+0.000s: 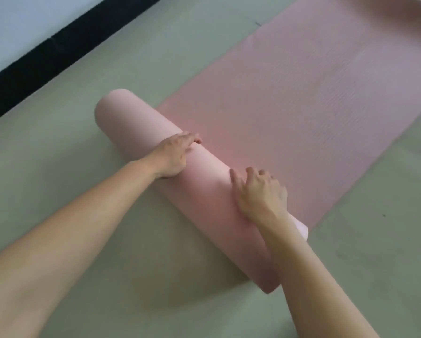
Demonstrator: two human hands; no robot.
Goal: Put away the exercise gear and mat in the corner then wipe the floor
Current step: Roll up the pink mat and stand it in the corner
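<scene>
While both arms reach in from six o'clock, the pink mat (302, 93) lies partly rolled on the grey-green floor (107, 252) — its roll (143, 132) crosses mid-frame, running ten o'clock to five o'clock, with the flat remainder stretching toward one o'clock. Left hand (174, 154) rests palm-down on the roll, fingers curled over its far side. Right hand (260, 193) presses flat nearer the five o'clock end, fingers spread, gripping nothing. A black baseboard (46, 59) and pale wall (21, 28) occupy ten o'clock — well apart from the mat.
</scene>
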